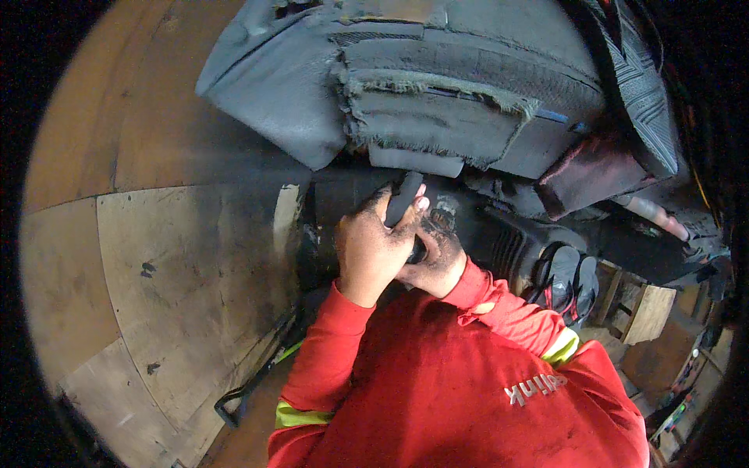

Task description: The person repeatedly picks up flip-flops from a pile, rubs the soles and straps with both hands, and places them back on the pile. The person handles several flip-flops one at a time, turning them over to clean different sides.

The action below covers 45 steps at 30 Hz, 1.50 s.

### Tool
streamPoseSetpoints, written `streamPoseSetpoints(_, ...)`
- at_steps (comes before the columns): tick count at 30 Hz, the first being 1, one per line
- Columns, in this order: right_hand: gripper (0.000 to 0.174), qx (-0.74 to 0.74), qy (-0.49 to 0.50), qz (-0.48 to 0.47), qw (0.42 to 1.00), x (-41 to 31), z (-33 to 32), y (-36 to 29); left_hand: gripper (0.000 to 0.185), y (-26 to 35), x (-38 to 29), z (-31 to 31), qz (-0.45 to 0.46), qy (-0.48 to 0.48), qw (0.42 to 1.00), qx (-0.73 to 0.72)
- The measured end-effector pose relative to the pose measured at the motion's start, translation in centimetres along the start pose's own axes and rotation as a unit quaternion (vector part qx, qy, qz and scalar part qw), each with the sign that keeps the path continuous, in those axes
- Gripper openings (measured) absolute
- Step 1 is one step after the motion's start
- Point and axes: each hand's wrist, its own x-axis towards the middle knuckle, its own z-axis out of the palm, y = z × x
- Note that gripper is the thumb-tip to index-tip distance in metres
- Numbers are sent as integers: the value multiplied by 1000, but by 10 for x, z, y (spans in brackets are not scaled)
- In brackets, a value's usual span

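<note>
My left hand (371, 248) and my right hand (439, 254) are together in front of my chest, both smudged with black dirt. Between the left thumb and fingers is a dark, oblong piece (402, 202), its material unclear. A dark, rounded part (418, 250) shows in the gap between the hands, against the right palm; whether it belongs to the same piece cannot be told. The right fingers are partly hidden behind the left hand. Just beyond the hands, a pale grey strip (415, 162) sticks out beneath a frayed, dusty fabric patch (433, 120).
Grey, dust-covered sheeting (281, 93) spreads across the top. Plywood panels (175, 281) line the left, with a black curved handle (227, 409) below. To the right are a pair of flip-flops (564, 281), a reddish cloth flap (597, 172) and a small wooden frame (649, 313).
</note>
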Motion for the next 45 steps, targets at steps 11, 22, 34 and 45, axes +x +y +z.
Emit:
streamPoseSetpoints(11,93,18,-98,162,982,13,-32,6,39,-6,20,25,-69,-51,995,55)
streamPoseSetpoints(22,88,-239,56,-39,969,-7,3,29,32,-27,-16,31,-2,23,959,-282)
streamPoseSetpoints(34,77,30,1,101,994,5,-2,-30,33,-3,7,-8,-1,8,986,166)
streamPoseSetpoints(45,94,-93,3,41,995,13,-13,15,42,-20,10,28,-56,4,996,69)
